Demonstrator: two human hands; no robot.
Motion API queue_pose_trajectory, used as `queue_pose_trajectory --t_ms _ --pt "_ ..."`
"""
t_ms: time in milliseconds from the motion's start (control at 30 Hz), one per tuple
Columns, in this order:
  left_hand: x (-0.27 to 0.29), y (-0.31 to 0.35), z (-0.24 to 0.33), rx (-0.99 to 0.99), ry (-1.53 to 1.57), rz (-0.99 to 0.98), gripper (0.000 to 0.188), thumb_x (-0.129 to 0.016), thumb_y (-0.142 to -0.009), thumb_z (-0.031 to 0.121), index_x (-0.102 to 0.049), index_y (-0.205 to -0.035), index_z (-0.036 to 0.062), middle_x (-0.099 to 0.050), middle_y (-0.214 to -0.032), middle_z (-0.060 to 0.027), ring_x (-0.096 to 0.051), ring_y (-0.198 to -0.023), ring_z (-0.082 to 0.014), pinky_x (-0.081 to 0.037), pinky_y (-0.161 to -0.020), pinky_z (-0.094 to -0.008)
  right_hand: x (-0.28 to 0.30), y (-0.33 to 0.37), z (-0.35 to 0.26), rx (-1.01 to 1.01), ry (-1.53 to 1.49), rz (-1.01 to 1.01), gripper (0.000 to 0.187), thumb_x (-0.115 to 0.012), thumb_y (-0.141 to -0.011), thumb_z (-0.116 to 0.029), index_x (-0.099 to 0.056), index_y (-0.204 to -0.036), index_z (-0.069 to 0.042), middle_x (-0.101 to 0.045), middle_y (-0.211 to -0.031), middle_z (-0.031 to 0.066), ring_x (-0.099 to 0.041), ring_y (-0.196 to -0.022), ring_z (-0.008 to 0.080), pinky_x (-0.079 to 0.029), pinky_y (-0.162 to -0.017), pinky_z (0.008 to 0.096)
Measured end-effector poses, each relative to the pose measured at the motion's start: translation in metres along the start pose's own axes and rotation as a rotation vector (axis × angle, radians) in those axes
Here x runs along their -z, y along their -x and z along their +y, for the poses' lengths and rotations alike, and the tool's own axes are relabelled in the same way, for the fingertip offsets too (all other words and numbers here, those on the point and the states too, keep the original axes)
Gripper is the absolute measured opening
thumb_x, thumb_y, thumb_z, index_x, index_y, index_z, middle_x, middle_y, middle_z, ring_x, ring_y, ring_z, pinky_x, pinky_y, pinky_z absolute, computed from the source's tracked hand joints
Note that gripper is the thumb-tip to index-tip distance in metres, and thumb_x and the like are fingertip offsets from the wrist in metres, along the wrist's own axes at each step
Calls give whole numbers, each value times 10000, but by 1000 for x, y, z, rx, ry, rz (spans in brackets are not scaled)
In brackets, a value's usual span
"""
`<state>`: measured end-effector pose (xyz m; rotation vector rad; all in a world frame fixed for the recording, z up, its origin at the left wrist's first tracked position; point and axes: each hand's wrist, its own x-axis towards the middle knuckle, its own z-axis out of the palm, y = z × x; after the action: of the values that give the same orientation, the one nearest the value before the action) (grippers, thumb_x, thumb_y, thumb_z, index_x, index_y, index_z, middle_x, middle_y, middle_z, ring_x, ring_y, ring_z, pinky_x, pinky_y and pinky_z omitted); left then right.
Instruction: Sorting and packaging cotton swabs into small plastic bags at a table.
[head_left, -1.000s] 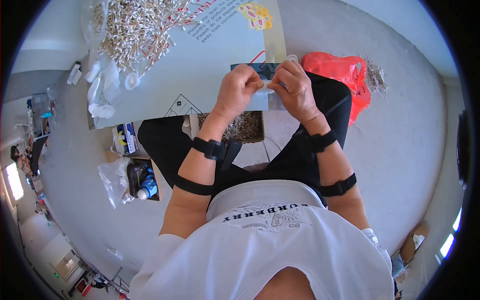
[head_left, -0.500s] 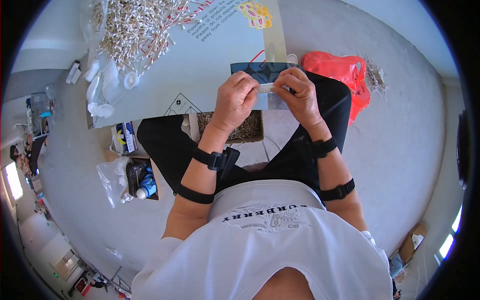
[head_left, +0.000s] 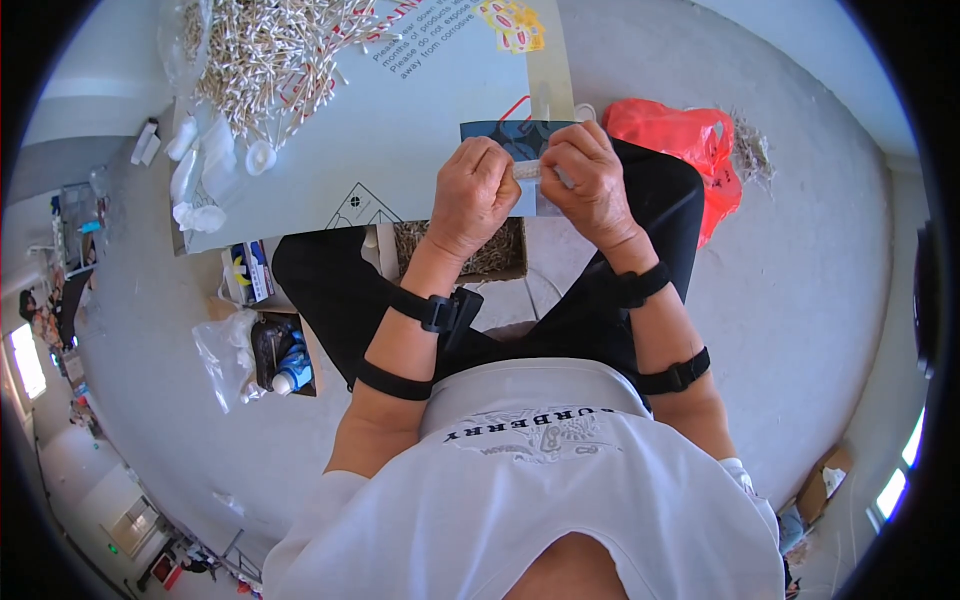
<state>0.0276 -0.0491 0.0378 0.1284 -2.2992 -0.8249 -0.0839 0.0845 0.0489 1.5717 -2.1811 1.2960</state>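
Observation:
My left hand [head_left: 472, 198] and my right hand [head_left: 590, 185] are raised close together over the near edge of the board. Both have curled, closed fingers. Between them they hold a small whitish packet [head_left: 527, 170] by its two ends; its contents are too small to make out. Behind the fingers lies a dark blue translucent sheet [head_left: 497, 130] at the board's right edge. A large heap of cotton swabs [head_left: 265, 70] covers the far left of the board. Below the hands, between my knees, an open cardboard box [head_left: 518, 262] holds many more thin sticks.
White plastic bags [head_left: 217, 170] lie on the left of the pale printed board [head_left: 420, 150]. A red plastic bag [head_left: 675, 125] sits beyond my right knee. Left of my leg, a carton holds a blue bottle [head_left: 292, 372]. Yellow stickers [head_left: 515, 30] mark the board's far side.
My right hand has rolled inward and its fingers have curled tighter around the packet's end. My left fingers have closed more too. The packet stays in nearly the same place.

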Motion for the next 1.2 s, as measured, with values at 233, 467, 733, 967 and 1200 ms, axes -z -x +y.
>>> queue_pose_trajectory --t_ms 233,467,733,967,1200 --pt "-4 3 7 -6 41 -30 187 -613 -668 -87 -548 -814 11 -573 -791 -109 -589 -705 -305 -496 -617 -380 22 13 2 -135 -103 -31 142 -687 -663 30 -637 -785 -25 -594 -852 79 -577 -818 277 -496 -727 362" --pt "-2 8 6 -28 53 -2 209 -618 -668 -104 -558 -828 16 -578 -808 -106 -596 -713 -298 -501 -624 -374 28 20 -2 -413 -170 44 252 -712 -666 44 -701 -904 -40 -616 -945 85 -600 -933 255 -504 -817 341" --pt "0 3 18 -11 32 -22 215 -656 -680 -73 -602 -865 24 -581 -872 -86 -595 -795 -289 -500 -670 -382 12 27 -6 -366 -302 -8 139 -708 -758 43 -660 -875 -16 -614 -873 90 -628 -774 240 -506 -684 293" --pt "-10 -5 19 -155 -88 -51 200 -680 -647 -65 -605 -811 21 -563 -852 -68 -570 -780 -263 -478 -687 -353 9 25 -9 -270 -268 16 124 -698 -762 43 -630 -850 -11 -603 -838 99 -627 -744 274 -504 -648 313" --pt "3 1 7 -168 -130 -14 205 -663 -604 -78 -575 -760 22 -563 -836 -78 -561 -756 -274 -482 -655 -368 9 24 -7 -247 -245 10 114 -683 -770 45 -606 -834 -8 -600 -827 102 -627 -747 294 -505 -645 321"
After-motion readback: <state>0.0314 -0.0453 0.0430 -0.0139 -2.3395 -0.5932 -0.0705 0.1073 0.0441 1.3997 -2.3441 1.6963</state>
